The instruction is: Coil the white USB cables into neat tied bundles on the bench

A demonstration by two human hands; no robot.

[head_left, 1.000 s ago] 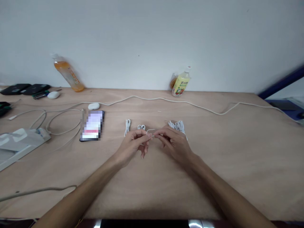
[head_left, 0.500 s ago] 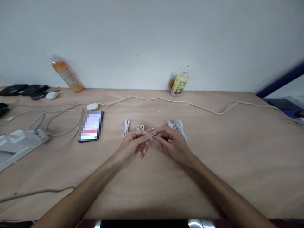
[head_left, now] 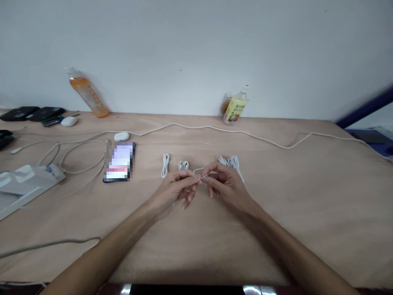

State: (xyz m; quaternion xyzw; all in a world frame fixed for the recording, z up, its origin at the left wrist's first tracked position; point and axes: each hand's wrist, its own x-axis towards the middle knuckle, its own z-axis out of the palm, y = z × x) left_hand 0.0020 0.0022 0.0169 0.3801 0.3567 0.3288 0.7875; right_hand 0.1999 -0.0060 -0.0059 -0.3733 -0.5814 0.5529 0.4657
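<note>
My left hand [head_left: 176, 190] and my right hand [head_left: 225, 182] meet at the fingertips over the middle of the table. Between them is a thin white wire tie [head_left: 198, 169], bent in a small loop; each hand pinches part of it. Behind my left hand lie a bundled white cable [head_left: 165, 165] and a smaller white coil [head_left: 183, 165], partly covered by the fingers. Beyond my right hand rest several bundled white cables [head_left: 233, 163].
A phone [head_left: 119, 162], a white case [head_left: 121, 136] and a white tray [head_left: 30, 184] lie left on the table [head_left: 307, 196]. A long cable [head_left: 196, 127] crosses the back, before an orange bottle [head_left: 90, 96] and a yellow-labelled bottle [head_left: 236, 107].
My fingertips have come closer together around the thin wire tie, which shows a smaller loop. The whole view has shifted slightly; the bundles on the table stay in place.
</note>
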